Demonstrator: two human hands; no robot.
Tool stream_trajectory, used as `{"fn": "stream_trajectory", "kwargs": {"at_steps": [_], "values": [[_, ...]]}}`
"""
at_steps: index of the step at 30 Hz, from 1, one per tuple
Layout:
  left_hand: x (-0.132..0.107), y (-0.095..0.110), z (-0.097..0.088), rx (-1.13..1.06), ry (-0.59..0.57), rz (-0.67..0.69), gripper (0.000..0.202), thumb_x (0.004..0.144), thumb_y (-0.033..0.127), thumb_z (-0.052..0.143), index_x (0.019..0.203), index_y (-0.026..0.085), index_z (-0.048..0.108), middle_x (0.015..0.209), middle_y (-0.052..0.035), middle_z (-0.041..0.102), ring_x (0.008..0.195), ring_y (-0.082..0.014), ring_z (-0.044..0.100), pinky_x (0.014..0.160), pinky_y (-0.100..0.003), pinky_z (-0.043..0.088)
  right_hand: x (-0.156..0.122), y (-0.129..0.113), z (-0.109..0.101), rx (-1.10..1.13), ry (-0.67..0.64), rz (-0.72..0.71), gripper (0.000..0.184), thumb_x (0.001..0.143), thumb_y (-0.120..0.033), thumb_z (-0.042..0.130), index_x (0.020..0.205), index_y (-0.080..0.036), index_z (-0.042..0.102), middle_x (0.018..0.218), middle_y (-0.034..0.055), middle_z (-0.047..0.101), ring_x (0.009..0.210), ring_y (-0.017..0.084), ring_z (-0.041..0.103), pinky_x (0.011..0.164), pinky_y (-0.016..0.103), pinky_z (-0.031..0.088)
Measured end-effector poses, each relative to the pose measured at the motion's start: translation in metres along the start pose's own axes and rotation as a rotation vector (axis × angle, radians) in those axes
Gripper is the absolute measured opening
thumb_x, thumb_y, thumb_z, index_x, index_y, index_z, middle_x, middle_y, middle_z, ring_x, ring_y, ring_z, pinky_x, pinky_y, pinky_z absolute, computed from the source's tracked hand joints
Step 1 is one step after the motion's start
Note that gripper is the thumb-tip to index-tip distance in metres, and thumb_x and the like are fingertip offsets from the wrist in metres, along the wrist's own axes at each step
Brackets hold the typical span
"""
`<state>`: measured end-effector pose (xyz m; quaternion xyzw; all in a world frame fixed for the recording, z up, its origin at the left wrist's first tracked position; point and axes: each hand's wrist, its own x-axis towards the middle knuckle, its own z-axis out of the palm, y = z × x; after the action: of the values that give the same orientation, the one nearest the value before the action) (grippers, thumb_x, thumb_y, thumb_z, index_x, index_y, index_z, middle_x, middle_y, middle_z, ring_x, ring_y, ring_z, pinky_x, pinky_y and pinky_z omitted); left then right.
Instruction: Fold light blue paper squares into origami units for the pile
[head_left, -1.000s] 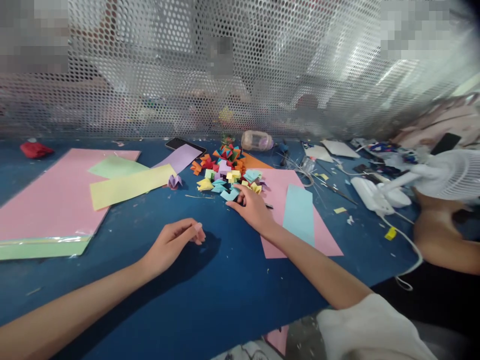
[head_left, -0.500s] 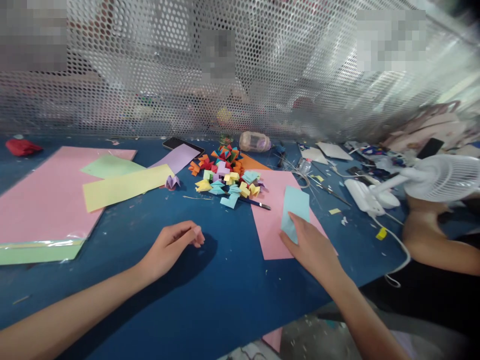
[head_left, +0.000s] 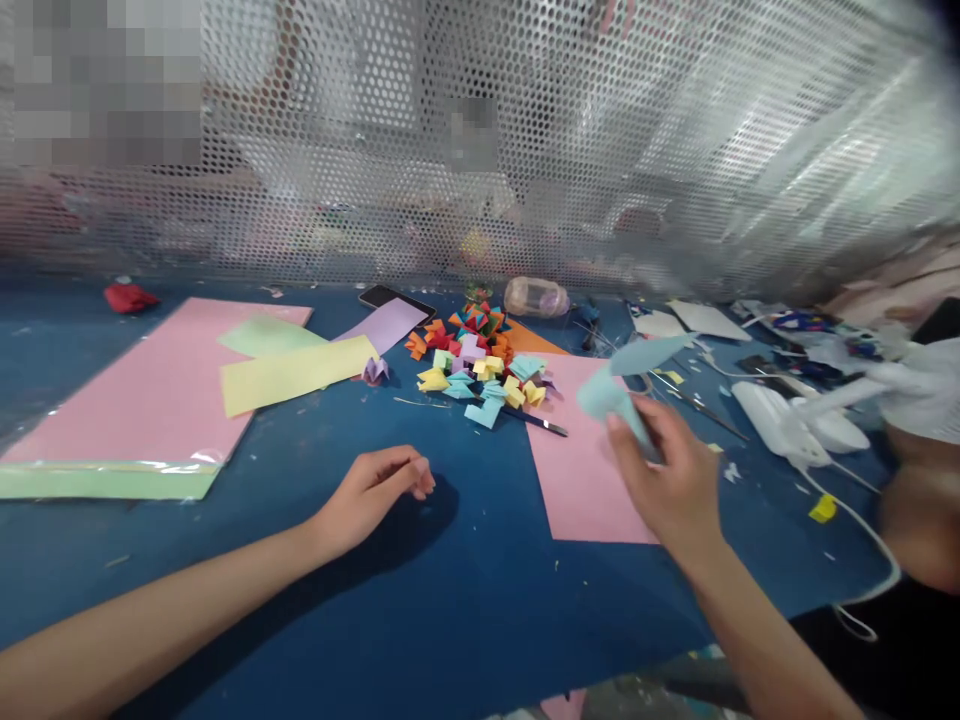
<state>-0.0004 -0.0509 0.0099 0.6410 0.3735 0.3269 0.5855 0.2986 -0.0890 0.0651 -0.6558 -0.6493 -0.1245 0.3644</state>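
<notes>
Now rt hand [head_left: 675,485] grips blue paper strip [head_left: 626,385].

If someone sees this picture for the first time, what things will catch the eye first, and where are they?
The heap of small folded papers in many colours, at the middle of the blue table, stands out most. The right hand lifts a light blue paper strip above a pink sheet. The left hand rests curled on the table, near a big pink sheet at the left.

Two bare, sleeveless forearms
</notes>
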Motion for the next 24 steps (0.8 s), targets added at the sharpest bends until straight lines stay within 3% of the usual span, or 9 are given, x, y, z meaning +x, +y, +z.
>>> {"fn": "stream_trajectory", "kwargs": {"at_steps": [2, 4, 7, 9, 11, 15, 18, 21, 24], "values": [[-0.001, 0.001, 0.0, -0.039, 0.011, 0.02, 0.026, 0.083, 0.038, 0.06, 0.099, 0.017, 0.062, 0.099, -0.0062, 0.065, 0.085, -0.0166, 0.062, 0.073, -0.026, 0.048, 0.004, -0.032, 0.015, 0.135, -0.153, -0.223, 0.027, 0.09, -0.025, 0.048, 0.114, -0.021, 0.058, 0.107, 0.0073, 0.069, 0.096, 0.021, 0.066, 0.082, 0.034, 0.054], [-0.002, 0.0, 0.001, -0.087, 0.033, 0.045, 0.052, 0.075, 0.036, 0.071, 0.12, 0.02, 0.05, 0.119, -0.0087, 0.059, 0.097, -0.0202, 0.061, 0.073, -0.027, 0.049, 0.001, -0.061, 0.031, 0.251, -0.325, -0.49, 0.033, 0.091, -0.018, 0.042, 0.12, -0.023, 0.055, 0.113, 0.006, 0.067, 0.103, 0.019, 0.063, 0.09, 0.034, 0.051], [-0.001, -0.006, 0.003, -0.193, 0.103, 0.032, 0.048, 0.075, 0.038, 0.07, 0.113, 0.018, 0.05, 0.11, -0.0087, 0.064, 0.093, -0.0205, 0.063, 0.076, -0.03, 0.051, -0.009, -0.087, 0.043, 0.313, -0.597, -0.676, 0.039, 0.093, -0.021, 0.04, 0.131, -0.017, 0.048, 0.121, 0.0096, 0.064, 0.11, 0.022, 0.06, 0.094, 0.038, 0.049], [0.002, -0.009, 0.003, -0.204, 0.138, 0.007, 0.038, 0.078, 0.041, 0.067, 0.104, 0.016, 0.053, 0.099, -0.007, 0.067, 0.087, -0.0197, 0.063, 0.078, -0.032, 0.051, -0.013, -0.089, 0.042, 0.331, -0.778, -0.612, 0.06, 0.089, -0.042, 0.051, 0.14, -0.014, 0.036, 0.131, 0.0122, 0.057, 0.116, 0.024, 0.056, 0.094, 0.037, 0.05], [0.004, -0.009, 0.002, -0.189, 0.171, -0.031, 0.036, 0.079, 0.042, 0.064, 0.1, 0.015, 0.055, 0.096, -0.0064, 0.067, 0.085, -0.0193, 0.063, 0.075, -0.032, 0.052, -0.011, -0.077, 0.035, 0.344, -0.841, -0.534, 0.062, 0.088, -0.048, 0.051, 0.141, -0.02, 0.034, 0.137, 0.0088, 0.052, 0.121, 0.022, 0.053, 0.096, 0.036, 0.049], [0.005, -0.005, 0.001, -0.265, 0.229, -0.103, 0.038, 0.076, 0.042, 0.067, 0.102, 0.016, 0.056, 0.103, -0.0065, 0.066, 0.09, -0.0202, 0.062, 0.072, -0.029, 0.052, -0.004, -0.024, 0.018, 0.229, -0.665, -0.239, 0.045, 0.092, -0.049, 0.038, 0.13, -0.026, 0.048, 0.134, 0.0067, 0.054, 0.123, 0.025, 0.05, 0.1, 0.042, 0.044], [0.006, -0.002, 0.001, -0.315, 0.241, -0.136, 0.043, 0.071, 0.039, 0.07, 0.104, 0.016, 0.055, 0.102, -0.0069, 0.066, 0.088, -0.0201, 0.062, 0.069, -0.028, 0.052, -0.005, 0.031, 0.008, -0.079, -0.481, 0.149, 0.058, 0.084, -0.059, 0.039, 0.119, -0.015, 0.054, 0.122, 0.0158, 0.058, 0.101, 0.03, 0.062, 0.089, 0.045, 0.049], [0.01, 0.012, -0.009, -0.317, 0.229, -0.154, 0.047, 0.068, 0.038, 0.072, 0.105, 0.016, 0.054, 0.098, -0.0073, 0.067, 0.082, -0.0198, 0.063, 0.063, -0.028, 0.052, -0.016, 0.079, -0.002, -0.401, -0.572, 0.393, 0.074, 0.075, -0.066, 0.043, 0.115, -0.005, 0.055, 0.116, 0.0245, 0.058, 0.107, 0.038, 0.057, 0.092, 0.047, 0.045], [0.016, 0.041, -0.039, -0.199, 0.238, -0.099, 0.046, 0.066, 0.036, 0.073, 0.104, 0.017, 0.056, 0.097, -0.0067, 0.068, 0.078, -0.0204, 0.063, 0.057, -0.026, 0.05, -0.028, 0.104, -0.011, -0.497, -0.657, 0.528, 0.083, 0.069, -0.073, 0.045, 0.116, -0.005, 0.054, 0.111, 0.0244, 0.06, 0.113, 0.04, 0.052, 0.095, 0.046, 0.043]]}}
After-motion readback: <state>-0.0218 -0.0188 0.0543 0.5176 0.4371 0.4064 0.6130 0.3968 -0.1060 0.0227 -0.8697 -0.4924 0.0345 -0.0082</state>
